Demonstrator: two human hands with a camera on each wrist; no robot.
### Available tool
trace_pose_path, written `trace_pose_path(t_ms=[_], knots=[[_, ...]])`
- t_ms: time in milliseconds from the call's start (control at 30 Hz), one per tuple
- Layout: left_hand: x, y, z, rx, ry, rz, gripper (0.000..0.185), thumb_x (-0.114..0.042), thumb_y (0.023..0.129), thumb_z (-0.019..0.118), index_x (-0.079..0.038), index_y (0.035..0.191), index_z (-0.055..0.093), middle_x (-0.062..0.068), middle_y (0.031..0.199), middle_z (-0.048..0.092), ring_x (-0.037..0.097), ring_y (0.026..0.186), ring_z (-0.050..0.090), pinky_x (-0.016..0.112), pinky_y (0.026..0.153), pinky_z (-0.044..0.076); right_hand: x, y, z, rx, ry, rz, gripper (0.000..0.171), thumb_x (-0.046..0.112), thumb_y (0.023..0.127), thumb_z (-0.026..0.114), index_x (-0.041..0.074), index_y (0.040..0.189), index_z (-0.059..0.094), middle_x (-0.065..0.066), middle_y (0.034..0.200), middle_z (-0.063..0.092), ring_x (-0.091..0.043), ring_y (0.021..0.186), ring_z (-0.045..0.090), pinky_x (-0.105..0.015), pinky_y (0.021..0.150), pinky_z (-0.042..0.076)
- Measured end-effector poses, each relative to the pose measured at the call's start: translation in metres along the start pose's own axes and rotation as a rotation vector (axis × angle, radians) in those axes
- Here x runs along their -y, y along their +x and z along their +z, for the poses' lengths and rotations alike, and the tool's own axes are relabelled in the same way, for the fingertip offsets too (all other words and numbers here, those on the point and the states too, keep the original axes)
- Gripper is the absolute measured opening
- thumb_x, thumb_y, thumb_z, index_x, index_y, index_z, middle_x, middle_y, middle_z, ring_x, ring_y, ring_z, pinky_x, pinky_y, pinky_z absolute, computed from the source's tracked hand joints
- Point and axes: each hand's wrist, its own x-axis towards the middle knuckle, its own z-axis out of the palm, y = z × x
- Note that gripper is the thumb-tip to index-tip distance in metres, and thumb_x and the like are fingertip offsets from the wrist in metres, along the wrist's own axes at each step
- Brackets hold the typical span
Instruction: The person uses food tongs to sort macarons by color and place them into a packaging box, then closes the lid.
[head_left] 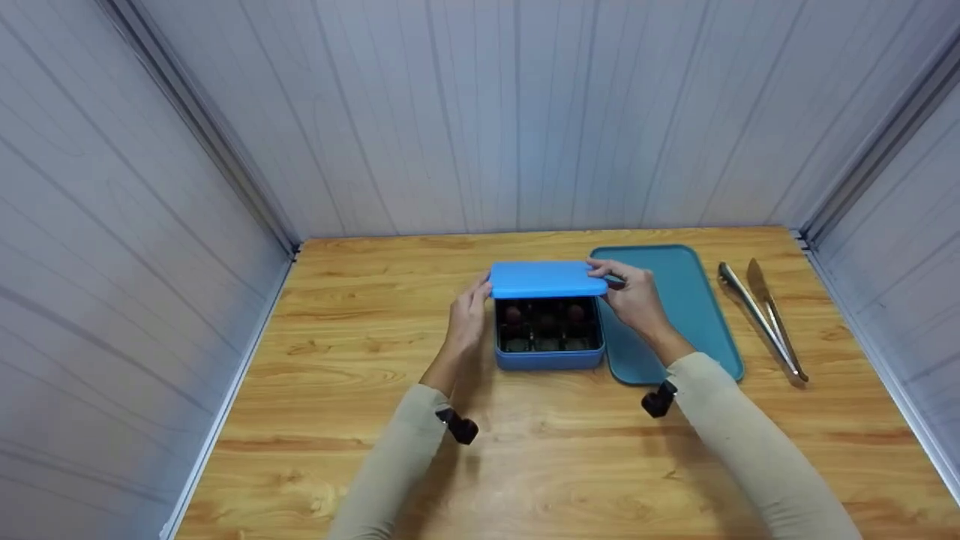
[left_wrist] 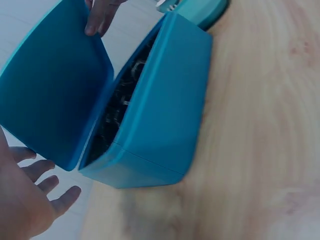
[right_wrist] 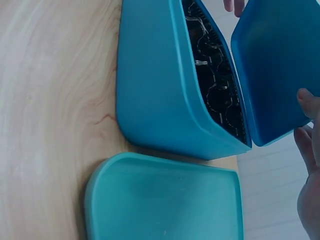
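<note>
A blue lunch box [head_left: 550,361] stands on the table with a dark, divided inside; several round, dark reddish items [head_left: 575,313] sit in its compartments. Its bright blue lid [head_left: 547,279] is tilted up over the far side, leaving the near part uncovered. At the lid's right end, my right hand [head_left: 631,294] pinches the edge, the thumb [right_wrist: 306,96] on the inner face. My left hand [head_left: 468,313] is at the lid's left end, fingertips at its edge. In the left wrist view those fingers [left_wrist: 36,170] are spread and fairly straight.
A teal tray [head_left: 679,300] lies flat right of the box, partly under my right forearm. Farther right rest metal tongs [head_left: 759,319] and a long brown-tipped utensil [head_left: 776,315], touching near their lower ends. Pale panel walls [head_left: 480,112] border the wooden table [head_left: 360,360].
</note>
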Motion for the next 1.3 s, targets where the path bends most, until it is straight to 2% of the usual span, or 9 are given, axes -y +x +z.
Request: trace_pose_path(t_ms=[233, 400, 500, 600, 767, 867, 1000, 1133, 1300], knots=[[0.005, -0.015, 0.004, 0.048, -0.041, -0.005, 0.066, -0.037, 0.119, 0.047, 0.004, 0.171, 0.040, 0.024, 0.179, 0.042, 0.042, 0.171, 0.035, 0.052, 0.143, 0.029, -0.008, -0.010, -0.003, 0.043, 0.011, -0.037, 0.027, -0.016, 0.101, 0.071, -0.003, 0.119, 0.086, -0.025, 0.145, 0.076, -0.046, 0.135, 0.073, -0.011, 0.103, 0.056], [0.008, -0.028, 0.006, 0.078, -0.050, -0.060, 0.063, -0.024, 0.118, 0.044, 0.002, 0.174, 0.033, 0.025, 0.184, 0.031, 0.043, 0.175, 0.024, 0.057, 0.145, 0.021, -0.013, -0.020, -0.007, 0.137, -0.006, -0.015, 0.039, -0.020, 0.100, 0.065, -0.003, 0.130, 0.082, -0.024, 0.151, 0.072, -0.046, 0.140, 0.070, -0.004, 0.094, 0.053], [0.015, -0.032, 0.006, 0.087, -0.064, -0.083, 0.063, -0.018, 0.117, 0.044, -0.001, 0.176, 0.030, 0.023, 0.186, 0.027, 0.039, 0.177, 0.021, 0.056, 0.146, 0.018, -0.012, -0.024, -0.011, 0.221, -0.045, 0.013, 0.042, -0.018, 0.101, 0.067, -0.001, 0.137, 0.079, -0.022, 0.157, 0.069, -0.044, 0.148, 0.064, -0.013, 0.099, 0.059], [0.020, -0.036, 0.008, 0.094, -0.088, -0.090, 0.065, -0.013, 0.116, 0.045, -0.002, 0.178, 0.028, 0.022, 0.187, 0.024, 0.036, 0.178, 0.018, 0.055, 0.146, 0.015, -0.009, -0.027, -0.015, 0.318, -0.119, 0.012, 0.045, -0.011, 0.102, 0.073, -0.001, 0.145, 0.074, -0.022, 0.163, 0.063, -0.046, 0.156, 0.056, -0.039, 0.114, 0.061], [0.025, -0.040, 0.008, 0.127, -0.076, -0.051, 0.069, -0.006, 0.112, 0.045, 0.003, 0.177, 0.023, 0.024, 0.188, 0.020, 0.037, 0.178, 0.014, 0.056, 0.146, 0.014, -0.007, -0.032, -0.021, 0.446, -0.213, -0.025, 0.054, -0.011, 0.102, 0.073, -0.003, 0.155, 0.064, -0.024, 0.170, 0.054, -0.051, 0.159, 0.049, -0.062, 0.114, 0.057], [0.033, -0.039, 0.007, 0.137, -0.018, 0.010, 0.069, -0.007, 0.111, 0.045, 0.006, 0.175, 0.025, 0.028, 0.186, 0.022, 0.040, 0.177, 0.017, 0.056, 0.145, 0.017, -0.008, -0.035, -0.024, 0.484, -0.240, -0.023, 0.054, -0.015, 0.101, 0.069, -0.002, 0.154, 0.065, -0.024, 0.170, 0.053, -0.052, 0.158, 0.050, -0.059, 0.106, 0.062], [0.041, -0.039, 0.005, 0.131, 0.060, 0.066, 0.067, -0.009, 0.110, 0.047, 0.007, 0.173, 0.031, 0.032, 0.183, 0.027, 0.044, 0.175, 0.023, 0.058, 0.144, 0.023, -0.011, -0.038, -0.023, 0.508, -0.237, -0.003, 0.051, -0.017, 0.101, 0.064, -0.002, 0.149, 0.070, -0.024, 0.169, 0.055, -0.052, 0.157, 0.051, -0.040, 0.077, 0.059], [0.037, -0.043, 0.005, 0.127, 0.097, 0.038, 0.065, -0.009, 0.112, 0.049, 0.003, 0.174, 0.033, 0.029, 0.185, 0.026, 0.045, 0.176, 0.021, 0.063, 0.143, 0.021, -0.014, -0.039, -0.022, 0.509, -0.201, 0.013, 0.050, -0.018, 0.101, 0.059, -0.003, 0.147, 0.071, -0.024, 0.169, 0.055, -0.053, 0.158, 0.049, -0.027, 0.059, 0.037], [0.033, -0.042, 0.005, 0.079, 0.154, 0.026, 0.059, -0.013, 0.114, 0.053, -0.002, 0.171, 0.045, 0.026, 0.186, 0.026, 0.044, 0.177, 0.021, 0.064, 0.143, 0.021, -0.011, -0.038, -0.020, 0.461, -0.176, 0.026, 0.047, -0.015, 0.103, 0.056, 0.000, 0.143, 0.076, -0.025, 0.167, 0.058, -0.054, 0.149, 0.060, -0.026, 0.054, 0.031]])
